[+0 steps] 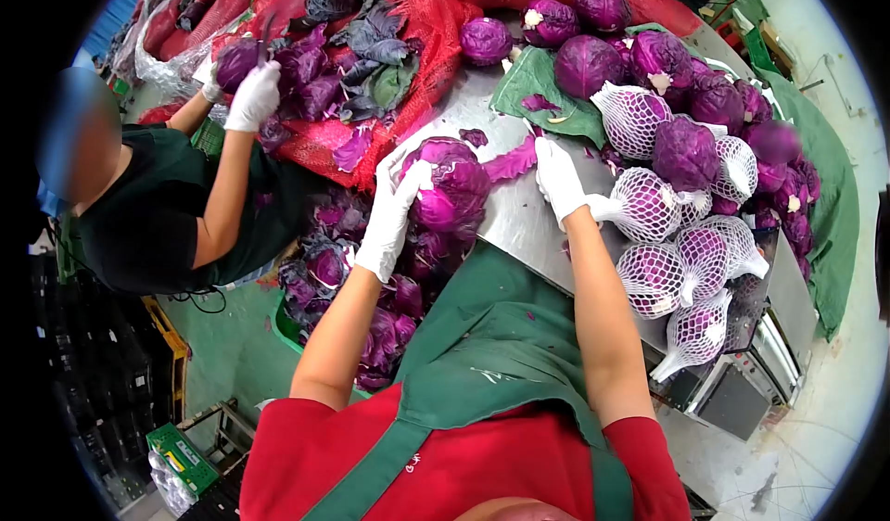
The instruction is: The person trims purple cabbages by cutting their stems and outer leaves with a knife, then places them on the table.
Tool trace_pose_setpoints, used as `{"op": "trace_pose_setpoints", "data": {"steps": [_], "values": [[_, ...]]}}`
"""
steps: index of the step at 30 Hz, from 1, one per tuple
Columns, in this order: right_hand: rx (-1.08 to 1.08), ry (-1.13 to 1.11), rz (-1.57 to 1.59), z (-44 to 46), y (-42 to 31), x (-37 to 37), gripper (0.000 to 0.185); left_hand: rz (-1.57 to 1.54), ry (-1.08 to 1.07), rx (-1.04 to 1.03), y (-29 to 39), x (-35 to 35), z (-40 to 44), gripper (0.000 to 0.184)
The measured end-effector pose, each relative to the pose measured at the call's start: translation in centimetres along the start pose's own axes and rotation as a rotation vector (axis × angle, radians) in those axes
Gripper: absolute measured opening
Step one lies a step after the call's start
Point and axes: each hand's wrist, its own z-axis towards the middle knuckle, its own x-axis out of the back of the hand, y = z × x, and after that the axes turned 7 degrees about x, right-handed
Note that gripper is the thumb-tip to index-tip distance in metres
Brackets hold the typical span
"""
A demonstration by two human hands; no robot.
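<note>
A peeled purple cabbage (451, 187) is held by my gloved left hand (394, 208), whose fingers wrap round its left side. To its right, my gloved right hand (557, 173) is closed, with a torn purple leaf piece (512, 162) at its fingertips. That piece stretches from the cabbage's right side to my fingers. A small leaf scrap (473, 137) lies on the metal table (519, 215) just above the cabbage. Below my left hand is a heap of loose purple leaves (375, 336).
Whole cabbages (589, 67) and several in white nets (651, 204) sit at the right, by a green cloth (538, 95). A red mesh sack (436, 57) lies beyond. At left, a co-worker's gloved hand (254, 97) is near another cabbage (238, 65).
</note>
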Motion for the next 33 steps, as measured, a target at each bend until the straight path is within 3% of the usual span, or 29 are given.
{"op": "trace_pose_setpoints", "data": {"steps": [1, 2, 4, 6, 7, 9, 10, 11, 14, 17, 22, 26, 28, 30, 33], "values": [[0.283, 0.125, -0.276, -0.3, -0.6, -0.6, 0.054, 0.008, 0.028, 0.032, -0.4, 0.2, -0.2, 0.069], [0.226, 0.133, -0.226, -0.7, -0.9, -0.3, 0.054, 0.050, 0.025, 0.011, -0.8, 0.3, -0.5, 0.069], [-0.042, 0.175, -0.439, -4.8, -9.5, 1.9, 0.052, 0.122, 0.020, -0.025, -0.5, -0.4, -0.5, 0.069], [0.059, 0.219, -0.312, -6.3, -8.4, 1.9, 0.050, 0.147, 0.049, -0.070, -0.4, -1.5, -0.5, 0.064], [0.319, 0.132, -0.237, -7.2, -7.9, 1.2, 0.049, 0.152, 0.096, -0.101, -0.3, -2.2, -0.8, 0.061], [0.363, -0.026, -0.108, -9.7, -8.1, 0.7, 0.049, 0.192, 0.199, -0.204, -0.7, -3.8, -1.2, 0.054], [0.152, -0.092, -0.059, -11.3, -10.4, 0.5, 0.050, 0.228, 0.290, -0.175, -2.0, -4.1, -1.3, 0.057], [0.361, 0.087, -0.163, -12.1, -10.2, -0.5, 0.053, 0.309, 0.367, -0.195, -2.1, -5.1, -2.0, 0.059], [0.179, -0.035, -0.314, -12.5, -11.9, -0.3, 0.062, 0.353, 0.442, -0.261, -2.9, -6.7, -2.5, 0.071], [0.340, 0.006, -0.066, -11.2, -9.0, -0.1, 0.062, 0.467, 0.511, -0.318, -3.0, -7.6, -2.7, 0.074], [0.173, -0.148, -0.159, -10.3, -9.7, 2.8, 0.050, 0.514, 0.465, -0.358, -3.1, -8.4, -2.7, 0.076], [0.224, -0.153, -0.106, -9.7, -8.9, 3.3, 0.046, 0.565, 0.444, -0.399, -3.2, -7.9, -1.9, 0.075], [0.216, -0.160, -0.107, -9.2, -7.6, 3.3, 0.047, 0.581, 0.505, -0.466, -2.2, -8.0, -1.9, 0.057], [0.102, -0.152, -0.059, -8.8, -6.5, 3.1, 0.049, 0.465, 0.428, -0.456, -1.9, -7.3, -1.6, 0.055], [0.152, -0.128, 0.024, -9.8, -7.9, 1.7, 0.057, 0.512, 0.438, -0.455, -1.5, -7.9, -2.1, 0.052]]}}
